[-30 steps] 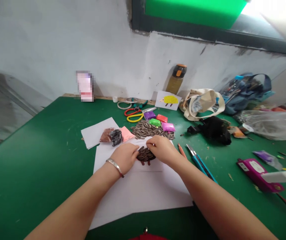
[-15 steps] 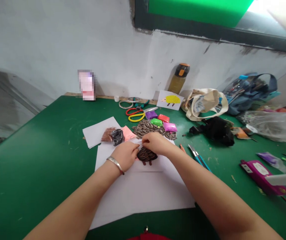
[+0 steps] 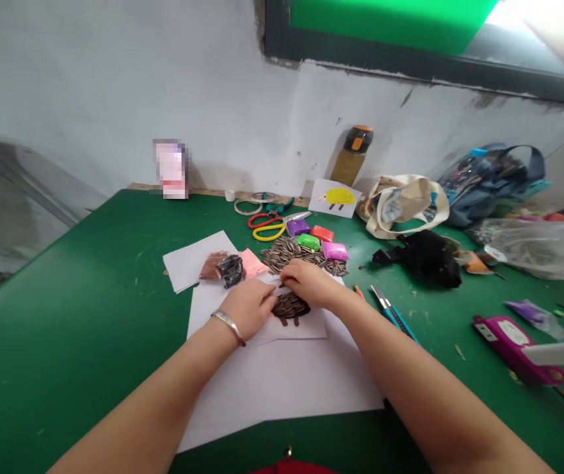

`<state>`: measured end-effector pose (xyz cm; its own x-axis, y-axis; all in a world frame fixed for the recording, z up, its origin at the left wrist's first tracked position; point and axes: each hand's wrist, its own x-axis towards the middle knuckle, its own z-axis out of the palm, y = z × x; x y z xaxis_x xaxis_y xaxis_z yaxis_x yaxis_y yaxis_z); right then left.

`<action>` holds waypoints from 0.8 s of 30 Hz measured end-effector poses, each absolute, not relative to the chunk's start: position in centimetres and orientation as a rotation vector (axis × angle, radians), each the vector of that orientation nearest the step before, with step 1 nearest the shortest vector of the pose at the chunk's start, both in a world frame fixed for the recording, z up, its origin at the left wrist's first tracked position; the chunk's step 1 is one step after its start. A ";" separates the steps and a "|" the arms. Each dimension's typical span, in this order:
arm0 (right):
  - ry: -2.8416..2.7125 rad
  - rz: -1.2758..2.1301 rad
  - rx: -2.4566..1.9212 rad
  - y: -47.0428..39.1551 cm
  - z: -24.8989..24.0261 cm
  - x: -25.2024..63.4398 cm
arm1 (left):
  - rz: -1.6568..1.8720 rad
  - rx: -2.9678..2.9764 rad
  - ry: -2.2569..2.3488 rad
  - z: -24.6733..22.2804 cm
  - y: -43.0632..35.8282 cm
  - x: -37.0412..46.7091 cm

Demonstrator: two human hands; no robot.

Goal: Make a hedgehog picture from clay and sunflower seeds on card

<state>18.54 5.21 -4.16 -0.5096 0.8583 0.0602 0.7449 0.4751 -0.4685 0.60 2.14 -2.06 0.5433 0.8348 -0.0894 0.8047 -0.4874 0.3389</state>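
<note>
Two hands of mine meet over a seed-covered hedgehog point(image 3: 291, 306) on its card point(image 3: 311, 330), toward the worktop's point(image 3: 89, 296) near edge: my right hand's point(image 3: 307, 282) fingertips pinch together on what looks like a sunflower seed point(image 3: 282, 286), while my left hand point(image 3: 248, 306) probably steadies the card's left side, its grip unclear. Beyond, toward the back edge, the seed heap point(image 3: 282, 254) sits handily close.

We wear a smooth, silver-coloured bracelet point(image 3: 230, 326) with a dark reddish patch at its lower end, round our bare left forearm point(image 3: 168, 388). Across from the bracelet, our right forearm point(image 3: 410, 382) is bare too. Nearer us than the bracelet shows red clothing point(image 3: 292, 469) with a small shiny metal knob point(image 3: 288, 453).
</note>
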 end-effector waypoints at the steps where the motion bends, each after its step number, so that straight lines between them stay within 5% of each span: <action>1: -2.392 0.564 -1.401 5.1 -4.1 18.6 | 0.125 2.440 1.351 -2.1 2.2 0.6; 16: -1.733 1.110 -1.627 -3.5 -2.9 21.7 | 0.179 2.469 1.148 -2.4 1.2 1.1; 24: -1.771 1.061 -1.555 -3.4 -4.5 20.9 | 0.193 2.493 1.177 -2.9 1.2 1.1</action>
<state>20.87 -3.40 -4.45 -0.1793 0.9793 -0.0941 0.5452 0.0193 -0.8381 1.10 1.22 -2.89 0.6405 0.7671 -0.0357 0.7156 -0.5793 0.3903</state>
